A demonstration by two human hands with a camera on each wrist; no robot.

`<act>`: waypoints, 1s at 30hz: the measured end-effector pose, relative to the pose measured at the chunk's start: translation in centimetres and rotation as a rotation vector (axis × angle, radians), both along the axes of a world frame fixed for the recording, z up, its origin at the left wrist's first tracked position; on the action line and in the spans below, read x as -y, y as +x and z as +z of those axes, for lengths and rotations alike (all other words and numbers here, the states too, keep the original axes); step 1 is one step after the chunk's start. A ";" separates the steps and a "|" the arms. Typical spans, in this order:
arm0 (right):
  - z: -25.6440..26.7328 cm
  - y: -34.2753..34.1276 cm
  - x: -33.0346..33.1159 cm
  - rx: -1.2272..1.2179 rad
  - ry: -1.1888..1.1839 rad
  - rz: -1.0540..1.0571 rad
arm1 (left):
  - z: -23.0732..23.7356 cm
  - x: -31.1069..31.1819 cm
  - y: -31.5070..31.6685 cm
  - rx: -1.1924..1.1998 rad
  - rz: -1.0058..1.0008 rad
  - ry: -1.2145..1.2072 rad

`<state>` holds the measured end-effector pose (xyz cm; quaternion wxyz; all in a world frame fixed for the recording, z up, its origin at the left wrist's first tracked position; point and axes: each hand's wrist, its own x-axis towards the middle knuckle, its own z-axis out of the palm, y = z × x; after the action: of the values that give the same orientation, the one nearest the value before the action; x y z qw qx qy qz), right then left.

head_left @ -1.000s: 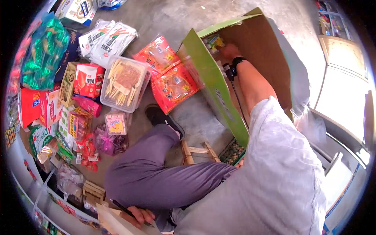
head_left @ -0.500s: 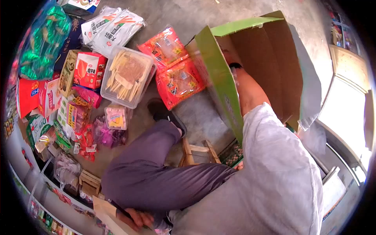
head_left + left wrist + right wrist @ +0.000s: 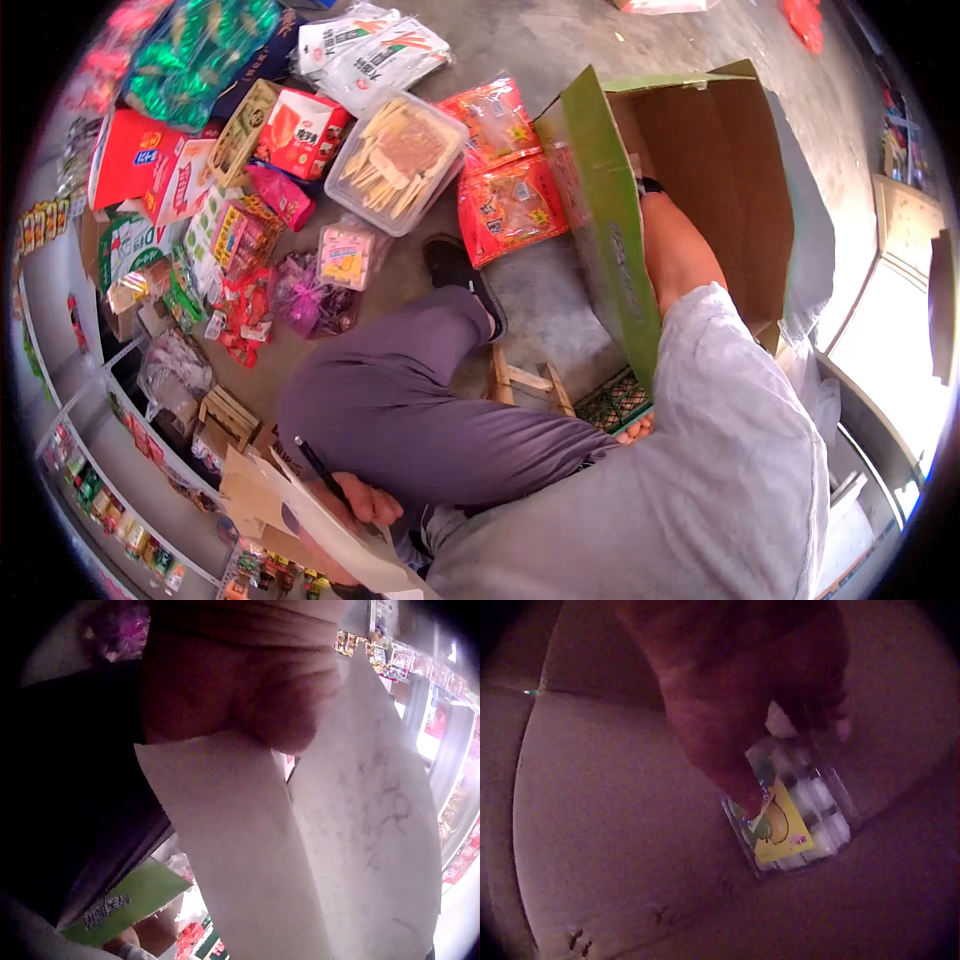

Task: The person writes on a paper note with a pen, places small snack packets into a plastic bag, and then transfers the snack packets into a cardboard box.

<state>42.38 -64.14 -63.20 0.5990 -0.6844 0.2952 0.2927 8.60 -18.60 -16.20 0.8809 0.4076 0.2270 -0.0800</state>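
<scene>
My right hand (image 3: 750,682) is down inside a green cardboard box (image 3: 620,230); the box's side hides it in the head view. In the right wrist view its fingers grip a clear plastic pack (image 3: 832,825) of pale sweets, with a yellow fruit label, close over the box's brown cardboard. My left hand (image 3: 368,500) lies by my thigh and holds a black pen (image 3: 318,465) slanting up. The same hand holds folded white paper (image 3: 335,535). Faint handwriting shows on the paper in the left wrist view, where the fingers are mostly hidden.
Left of the box lie red snack bags (image 3: 510,200), a tub of wooden sticks (image 3: 400,165), a small clear pack with a pink and yellow label (image 3: 345,258) and a red box (image 3: 300,130). A wooden stool (image 3: 528,380) and green crate (image 3: 610,400) stand by my legs. Shelves line the left.
My right hand, seen earlier at the pack in the box, has gone behind the box's side. The head view has shifted, and the paper in my left hand has risen further into sight.
</scene>
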 end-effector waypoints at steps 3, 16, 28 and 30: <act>0.8 0.6 0.0 -0.077 -0.085 0.054 | 0.5 0.6 -0.9 -0.132 0.163 0.145; 27.0 0.3 -0.1 0.627 -1.218 0.425 | -0.9 -1.9 -3.7 0.011 0.253 -0.069; 39.4 -14.3 -26.9 0.798 0.011 0.440 | -1.8 -4.3 -6.6 -0.014 0.097 0.154; 34.2 -14.9 -33.7 0.646 -0.019 0.553 | -2.9 -5.8 -8.5 -0.013 0.091 0.146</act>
<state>27.53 -30.43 -29.00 0.5534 -0.7999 -0.0996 0.2100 0.06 -12.78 -19.12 0.8499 0.4595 0.2564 -0.0256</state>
